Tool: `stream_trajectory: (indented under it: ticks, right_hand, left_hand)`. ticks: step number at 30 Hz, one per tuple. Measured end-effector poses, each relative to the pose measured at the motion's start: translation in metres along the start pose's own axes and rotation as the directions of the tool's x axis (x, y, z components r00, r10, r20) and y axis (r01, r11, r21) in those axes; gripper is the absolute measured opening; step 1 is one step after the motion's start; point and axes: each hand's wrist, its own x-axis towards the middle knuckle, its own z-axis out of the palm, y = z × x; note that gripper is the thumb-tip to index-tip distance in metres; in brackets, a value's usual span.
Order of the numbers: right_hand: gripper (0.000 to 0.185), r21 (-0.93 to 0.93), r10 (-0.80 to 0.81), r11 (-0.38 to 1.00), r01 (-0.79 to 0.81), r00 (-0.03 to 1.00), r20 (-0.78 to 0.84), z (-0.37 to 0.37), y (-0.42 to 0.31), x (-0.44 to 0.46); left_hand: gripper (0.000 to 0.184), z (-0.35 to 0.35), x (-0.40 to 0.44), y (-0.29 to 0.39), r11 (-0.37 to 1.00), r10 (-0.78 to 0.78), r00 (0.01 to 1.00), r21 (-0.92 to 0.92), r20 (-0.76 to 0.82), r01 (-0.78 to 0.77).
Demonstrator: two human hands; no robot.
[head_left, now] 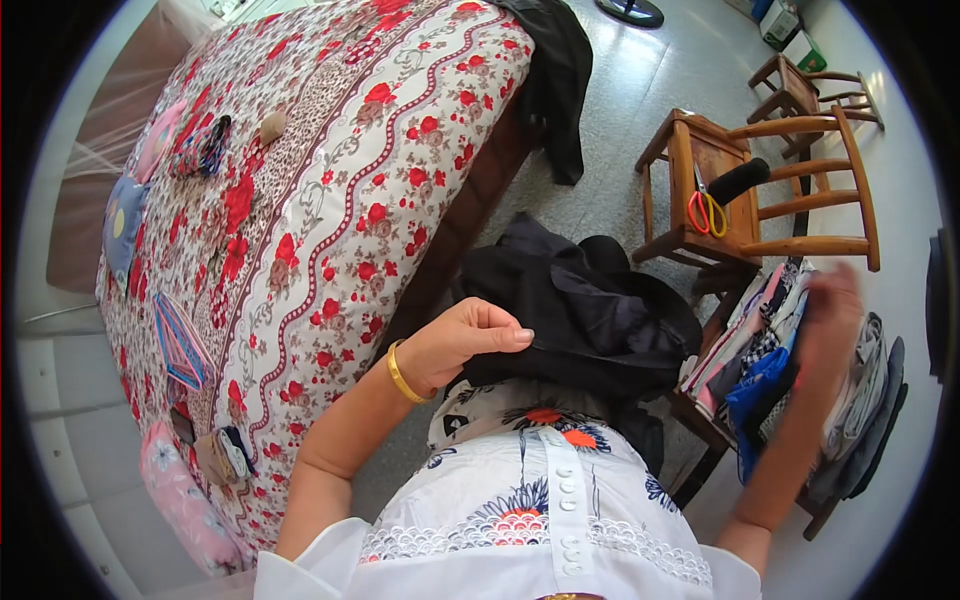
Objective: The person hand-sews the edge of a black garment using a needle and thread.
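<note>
"Head view: what's the largest thing you see?"

"The bed (330, 210), spread with a cover of red roses. I'll give places from that."

"And after the bed?"

"A wooden chair (740, 145), across the floor to the right of the bed."

"Where's the black garment (620, 330)?"

"Bunched up just beside the bed, at the person's lap."

"Those folded clothes (755, 390)?"

"Farther right of the bed, past the garment, with a bright blue piece among them."

"How about the hands?"

"The left hand (470, 345) is over the garment, close to the bed's edge. Its grip is together, thumb against fingers; I can't tell whether thread or cloth is caught there. The right hand (833, 303) is by the folded clothes, well away from the bed. It's blurred, so I can't tell how its grip stands."

"Anything smaller?"

"A black roll (738, 181) and red-and-yellow-handled scissors (704, 197) on the chair seat, right of the bed. Then a gold bangle (400, 373) on the left wrist, near the bed's side."
</note>
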Motion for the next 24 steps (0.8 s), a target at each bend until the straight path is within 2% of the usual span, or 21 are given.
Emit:
stream_trajectory:
  ticks: [1,2,3,5,6,9,10,11,12,13,15,18,20,24]
  right_hand:
    - [0.011,-0.136,-0.013,0.989,0.053,0.960,0.280,0.044,-0.008,-0.031]
    - [0.013,0.066,0.195,0.970,-0.232,0.914,0.356,0.084,-0.009,-0.056]
    - [0.013,0.048,0.293,0.925,-0.376,0.789,0.541,0.110,-0.010,-0.074]
    - [0.010,0.085,0.262,0.855,-0.511,0.568,0.780,0.145,-0.007,-0.105]
    - [0.010,0.124,0.208,0.832,-0.540,0.511,0.834,0.157,0.000,-0.118]
    - [0.009,0.103,0.127,0.880,-0.464,0.438,0.890,0.168,0.003,-0.130]
    - [0.009,0.102,0.127,0.878,-0.467,0.435,0.892,0.167,0.001,-0.129]
    - [0.010,0.039,0.155,0.888,-0.459,0.379,0.912,0.163,-0.002,-0.125]
    - [0.010,-0.024,0.186,0.894,-0.447,0.323,0.928,0.159,-0.005,-0.121]
    - [0.010,-0.028,0.191,0.892,-0.451,0.321,0.928,0.156,-0.007,-0.119]
    - [0.012,-0.138,0.221,0.906,-0.401,0.170,0.960,0.149,-0.009,-0.114]
    - [0.012,-0.129,0.223,0.866,-0.482,0.142,0.964,0.140,-0.010,-0.108]
    - [0.012,-0.125,0.211,0.865,-0.487,0.127,0.969,0.135,-0.010,-0.103]
    - [0.014,-0.123,0.194,0.846,-0.519,0.085,0.977,0.131,-0.011,-0.100]
  left_hand:
    - [0.009,0.002,0.001,0.000,1.000,-0.010,1.000,0.006,0.008,0.010]
    - [0.009,0.004,0.001,0.001,1.000,-0.020,1.000,0.013,0.015,0.020]
    - [0.009,0.007,0.000,0.002,1.000,-0.024,1.000,0.019,0.015,0.024]
    - [0.009,0.012,-0.002,0.004,0.998,-0.036,0.999,0.045,-0.020,0.037]
    - [0.009,0.012,-0.004,0.005,0.998,-0.038,0.999,0.049,-0.025,0.039]
    - [0.008,0.011,-0.012,0.009,0.997,-0.060,0.998,0.041,-0.032,0.062]
    - [0.007,0.010,-0.014,0.010,0.992,-0.076,0.997,0.107,0.024,0.073]
    - [0.008,0.009,-0.015,0.009,0.982,-0.097,0.992,0.171,0.079,0.082]
    - [0.008,0.008,-0.014,0.007,0.982,-0.102,0.992,0.166,0.079,0.087]
    - [0.009,0.007,-0.012,0.003,0.978,-0.109,0.988,0.189,0.109,0.087]
    - [0.012,0.007,-0.009,0.002,0.973,-0.123,0.982,0.212,0.142,0.091]
    - [0.010,0.013,-0.005,0.006,0.970,-0.133,0.982,0.223,0.136,0.100]
    - [0.006,0.015,-0.003,0.008,0.966,-0.186,0.976,0.201,0.109,0.162]
    - [0.006,0.020,0.001,0.008,0.964,-0.191,0.975,0.211,0.111,0.164]
